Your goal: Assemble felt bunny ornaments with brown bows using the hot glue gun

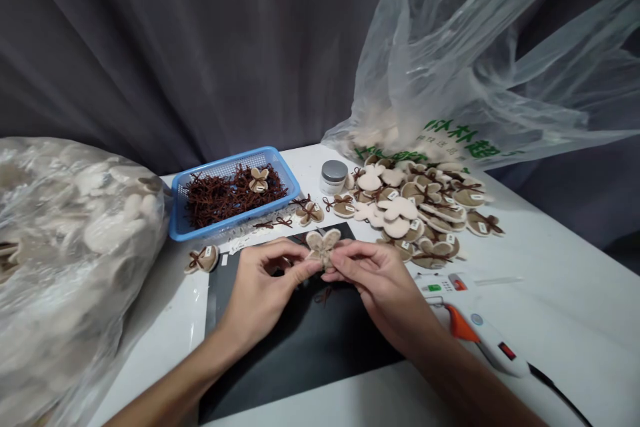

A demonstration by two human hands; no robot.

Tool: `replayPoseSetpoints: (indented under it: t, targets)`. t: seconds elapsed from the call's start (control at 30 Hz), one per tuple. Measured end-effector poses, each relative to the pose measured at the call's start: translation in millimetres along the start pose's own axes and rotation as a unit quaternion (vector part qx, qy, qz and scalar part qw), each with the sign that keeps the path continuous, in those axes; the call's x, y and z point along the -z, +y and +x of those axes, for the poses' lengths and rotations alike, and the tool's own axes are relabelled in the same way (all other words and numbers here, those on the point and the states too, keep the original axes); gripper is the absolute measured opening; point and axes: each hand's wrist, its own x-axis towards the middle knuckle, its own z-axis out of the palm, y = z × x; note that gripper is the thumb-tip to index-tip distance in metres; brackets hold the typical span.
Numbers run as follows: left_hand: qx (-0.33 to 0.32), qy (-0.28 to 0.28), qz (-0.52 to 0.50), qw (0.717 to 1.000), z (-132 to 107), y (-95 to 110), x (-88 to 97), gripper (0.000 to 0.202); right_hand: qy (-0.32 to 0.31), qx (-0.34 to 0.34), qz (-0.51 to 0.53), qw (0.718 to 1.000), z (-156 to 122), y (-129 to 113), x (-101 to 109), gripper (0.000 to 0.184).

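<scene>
Between both hands, above a dark mat [295, 353], is a small bunny-shaped felt patch [323, 240] with a cream edge and a tan face. My left hand [260, 290] pinches its left side between thumb and fingers. Thumb and fingertips of my right hand [385, 280] close on its lower right side. My fingers cover the lower part of the patch. Under the hands, a brown ribbon bow [324, 296] lies on the mat. A finished-looking patch with a bow and white label [201, 259] rests by the mat's left edge.
A blue basket [173, 213] holds many brown bows. Beside it stands a grey-lidded jar [333, 177]. Felt patches [425, 207] spill in a pile from a clear plastic bag [450, 80]. At right lies a corded glue gun [487, 337]; a stuffed bag [75, 260] fills the left.
</scene>
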Motion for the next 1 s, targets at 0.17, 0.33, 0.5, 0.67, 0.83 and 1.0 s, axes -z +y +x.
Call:
replayPoseSetpoints:
  t: [0.17, 0.33, 0.5, 0.67, 0.83, 1.0]
  targets:
    - [0.034, 0.018, -0.012, 0.999, -1.1, 1.8, -0.7, 0.021, -0.025, 0.019, 0.026, 0.999, -1.1, 0.1, -4.0, 0.027]
    - [0.054, -0.044, -0.057, 0.996, 4.4, -1.7, 1.8, 0.028, -0.023, -0.003, 0.026, 0.999, 0.6, -1.7, -3.9, 0.029]
    - [0.066, -0.069, -0.079, 0.992, 8.5, -3.8, 4.4, 0.04, 0.002, -0.005, 0.006, 1.0, 2.8, -3.4, -0.7, 0.034]
    - [0.079, -0.067, -0.091, 0.99, 7.5, -4.6, 2.5, 0.046, -0.009, -0.003, 0.014, 1.0, 3.0, 0.8, -1.6, 0.032]
    - [0.102, -0.059, -0.112, 0.987, 4.0, -6.1, -3.2, 0.056, -0.037, 0.008, 0.027, 0.999, 2.3, 2.7, -5.3, 0.026]
    - [0.106, -0.069, -0.136, 0.983, 3.4, -8.9, -5.0, 0.058, -0.051, -0.007, 0.031, 0.998, 2.5, 3.6, -4.3, 0.026]
